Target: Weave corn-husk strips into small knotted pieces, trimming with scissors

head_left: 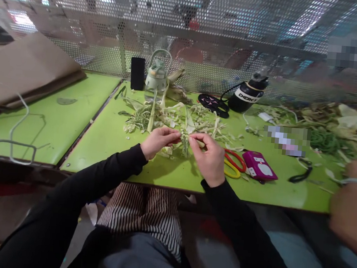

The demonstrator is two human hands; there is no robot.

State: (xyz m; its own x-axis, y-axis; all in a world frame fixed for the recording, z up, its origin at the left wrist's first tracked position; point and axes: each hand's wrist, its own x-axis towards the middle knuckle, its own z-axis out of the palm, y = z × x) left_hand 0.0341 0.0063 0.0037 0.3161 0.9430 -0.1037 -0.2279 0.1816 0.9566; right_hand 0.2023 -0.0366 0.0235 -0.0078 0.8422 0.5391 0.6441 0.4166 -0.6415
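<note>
Both my hands meet over the green table (pixel 103 140), pinching a small bunch of green stems and pale leaves (pixel 184 142). My left hand (pixel 157 141) has its fingers closed on the bunch's left side. My right hand (pixel 209 157) is curled, with thumb and fingers pressed on the right side. Just beyond them lies a heap of cut plant scraps (pixel 167 116).
Red and yellow scissors (pixel 233 164) and a pink device (pixel 259 166) lie right of my right hand. A green bottle (pixel 157 76), black phone (pixel 137 73) and black bottle (pixel 247 96) stand by the mesh wall. Another person's arm (pixel 352 203) is at the right.
</note>
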